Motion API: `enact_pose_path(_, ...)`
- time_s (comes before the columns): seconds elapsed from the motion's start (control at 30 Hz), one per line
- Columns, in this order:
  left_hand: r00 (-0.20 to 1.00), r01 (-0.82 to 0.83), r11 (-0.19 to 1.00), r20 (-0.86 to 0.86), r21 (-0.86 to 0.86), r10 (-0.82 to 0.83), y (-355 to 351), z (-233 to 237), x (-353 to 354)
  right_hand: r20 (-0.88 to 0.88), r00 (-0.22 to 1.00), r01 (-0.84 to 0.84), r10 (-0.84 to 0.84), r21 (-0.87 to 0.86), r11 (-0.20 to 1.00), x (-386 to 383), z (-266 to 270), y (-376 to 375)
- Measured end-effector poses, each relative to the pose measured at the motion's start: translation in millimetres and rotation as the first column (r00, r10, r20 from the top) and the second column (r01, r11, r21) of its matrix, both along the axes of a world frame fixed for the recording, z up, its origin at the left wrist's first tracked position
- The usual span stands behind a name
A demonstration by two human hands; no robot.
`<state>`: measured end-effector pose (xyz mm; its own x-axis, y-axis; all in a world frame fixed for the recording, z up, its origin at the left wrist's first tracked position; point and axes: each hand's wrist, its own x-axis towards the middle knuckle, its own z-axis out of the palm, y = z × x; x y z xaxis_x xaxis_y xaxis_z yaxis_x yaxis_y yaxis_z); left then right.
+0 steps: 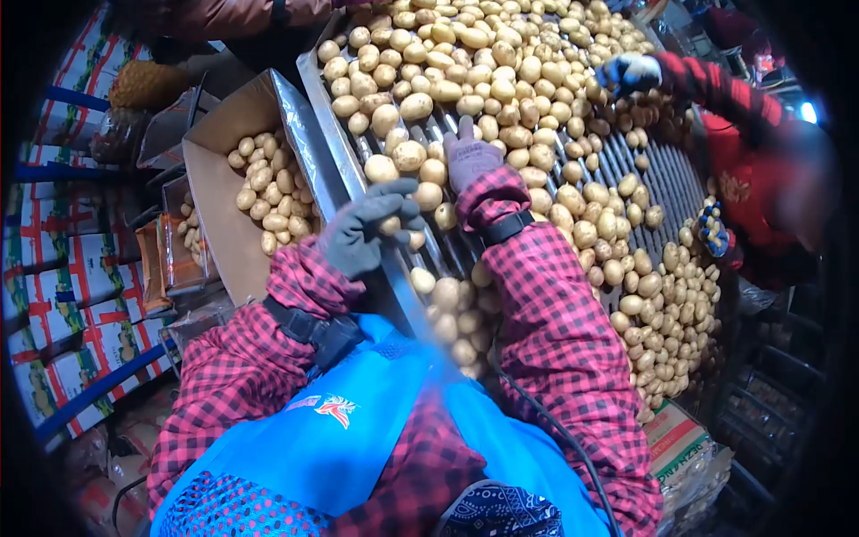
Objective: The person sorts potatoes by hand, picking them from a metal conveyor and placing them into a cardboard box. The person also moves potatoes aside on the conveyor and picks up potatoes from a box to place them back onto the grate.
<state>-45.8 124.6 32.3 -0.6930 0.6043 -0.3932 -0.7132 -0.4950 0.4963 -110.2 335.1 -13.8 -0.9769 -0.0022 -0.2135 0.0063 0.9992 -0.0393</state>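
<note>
Many potatoes [519,63] lie on a metal roller table [658,183] in front of me. My left hand [362,228], in a grey glove, is over the table's near left edge, its fingers curled around a potato [390,225]. Further right, my right hand [470,157], in a purplish-grey glove, reaches onto the rollers among the potatoes with fingers stretched forward. No object shows in it, though its palm side is hidden. Left of the table's metal rim [335,134] stands an open cardboard box [210,161] with potatoes inside.
At the right, a person in red [752,179] reaches over the potatoes with gloved hands [629,73]. Another person's sleeve [224,13] shows at the top left. Printed cartons [80,268] are stacked at the left, and another carton [676,443] sits at the lower right.
</note>
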Motion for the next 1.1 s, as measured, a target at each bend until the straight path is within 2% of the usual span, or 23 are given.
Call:
enact_pose_path(0.07,0.975,0.083,0.958,-0.176,-0.275,-0.135,-6.1,6.0,-10.9,-0.043,0.999,-0.027,0.028,0.011,1.000,6.1,-7.2,1.9)
enact_pose_path(0.1,0.873,0.176,0.878,-0.342,-0.446,-0.348,-13.2,-1.8,-16.9,-0.095,0.995,-0.049,0.042,-0.074,0.996,11.2,-13.6,7.3)
enact_pose_path(0.13,0.872,0.188,0.876,-0.334,-0.445,-0.357,-11.5,-4.3,-14.0,-0.088,0.995,-0.059,0.049,-0.110,0.992,16.1,-13.7,9.8)
enact_pose_path(0.17,0.480,0.017,0.696,-0.605,-0.718,-0.635,-7.2,-6.5,-13.1,-0.079,0.994,-0.081,0.072,-0.119,0.990,20.0,-13.0,10.8)
enact_pose_path(0.2,-0.028,-0.309,0.528,-0.547,-0.791,-0.837,-2.0,-8.5,-13.3,-0.075,0.992,-0.108,0.099,-0.126,0.986,22.1,-11.6,10.9)
enact_pose_path(0.23,-0.119,-0.357,0.305,-0.281,-0.883,-0.952,10.6,1.8,-8.2,-0.099,0.990,-0.114,0.102,-0.131,0.985,24.5,-11.5,8.5)
enact_pose_path(0.27,-0.119,-0.359,0.304,-0.280,-0.882,-0.953,25.2,2.0,-4.8,-0.101,0.990,-0.115,0.102,-0.132,0.985,25.7,-8.7,5.0)
enact_pose_path(0.33,-0.228,-0.434,-0.066,0.181,-0.898,-0.957,52.0,-0.9,2.6,-0.015,0.990,-0.141,0.140,-0.016,0.990,27.0,-5.0,-1.1)
enact_pose_path(0.37,-0.231,-0.434,-0.069,0.185,-0.899,-0.955,62.6,-2.7,4.2,-0.063,0.993,-0.100,0.098,-0.035,0.994,31.1,-8.0,1.2)
enact_pose_path(0.43,-0.325,-0.379,-0.189,0.322,-0.906,-0.889,77.5,-7.5,6.0,-0.083,0.994,-0.069,0.065,-0.055,0.996,37.4,-11.2,4.5)
enact_pose_path(0.6,-0.290,-0.370,-0.230,0.347,-0.900,-0.892,77.5,-20.1,6.2,-0.085,0.996,-0.051,0.040,-0.133,0.990,27.1,-9.5,7.6)
enact_pose_path(0.67,-0.298,-0.463,-0.105,0.266,-0.880,-0.917,69.0,-26.7,9.7,-0.101,0.995,-0.006,-0.026,-0.306,0.952,21.2,-14.1,24.4)
enact_pose_path(0.73,-0.321,-0.509,-0.042,0.235,-0.860,-0.917,56.6,-16.7,2.1,-0.168,0.961,0.084,-0.221,-0.582,0.809,29.6,-6.0,43.1)
enact_pose_path(0.8,-0.143,-0.432,0.051,0.013,-0.900,-0.990,44.6,7.2,-4.8,-0.104,0.929,0.158,-0.356,-0.757,0.635,55.1,8.9,56.0)
enact_pose_path(0.83,0.058,-0.249,0.271,-0.294,-0.930,-0.954,31.1,4.9,-4.0,0.060,0.919,0.192,-0.389,-0.932,0.309,68.2,18.3,63.7)
enact_pose_path(0.87,0.366,0.067,0.491,-0.437,-0.868,-0.822,21.5,5.1,-5.4,0.226,0.907,0.220,-0.355,-0.974,-0.059,85.2,27.2,68.6)
enact_pose_path(0.9,0.616,0.263,0.659,-0.403,-0.705,-0.677,9.7,8.6,-1.3,0.307,0.885,0.235,-0.350,-0.943,-0.234,104.6,43.2,69.3)
enact_pose_path(0.93,0.815,0.368,0.809,-0.260,-0.458,-0.517,3.7,13.6,3.8,0.384,0.864,0.242,-0.326,-0.884,-0.400,120.7,59.5,69.3)
enact_pose_path(0.97,0.815,0.370,0.813,-0.262,-0.450,-0.516,6.2,18.9,9.5,0.382,0.875,0.226,-0.299,-0.867,-0.445,133.3,66.0,67.5)
enact_pose_path(1.0,0.884,0.389,0.890,-0.174,-0.236,-0.433,7.8,25.1,18.2,0.386,0.884,0.220,-0.264,-0.841,-0.494,144.7,70.0,62.6)
enact_pose_path(1.03,0.933,0.354,0.935,-0.064,-0.020,-0.354,8.0,30.2,28.0,0.377,0.883,0.257,-0.280,-0.887,-0.384,150.8,74.8,58.0)
enact_pose_path(1.07,0.952,0.307,0.951,0.003,-0.022,-0.307,14.3,33.6,40.5,0.315,0.922,0.210,-0.226,-0.896,-0.392,153.7,84.3,44.1)
enact_pose_path(1.1,0.947,0.297,0.955,0.123,0.019,-0.297,19.8,27.1,44.7,0.302,0.937,0.247,-0.178,-0.929,-0.277,156.1,98.1,33.9)
